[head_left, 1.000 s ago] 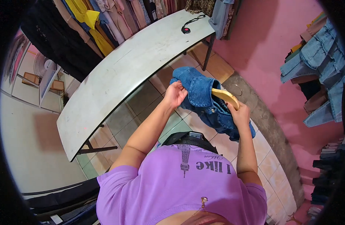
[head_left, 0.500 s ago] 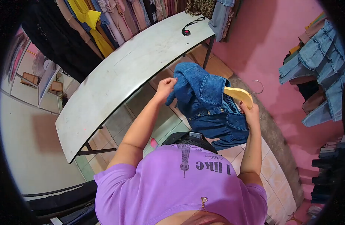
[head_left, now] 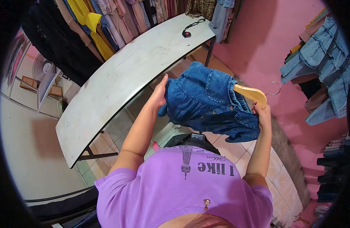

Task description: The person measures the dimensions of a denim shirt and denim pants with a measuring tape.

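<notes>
Denim garment point(head_left: 205, 100) hangs between both hands, just right of the white table point(head_left: 125, 72). Right hand point(head_left: 263, 117) clamps the wooden hanger point(head_left: 252, 94) at its right end (hook point(head_left: 274, 88) poking far-right). Left hand point(head_left: 159, 95), fingers straight, lies flat against the cloth's left edge. The hanger runs left-right.

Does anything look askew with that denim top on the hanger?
Yes. The denim top sits bunched on the tilted wooden hanger: one hanger arm juts bare above the right hand, while the left hand lies flat against the other side.
</notes>
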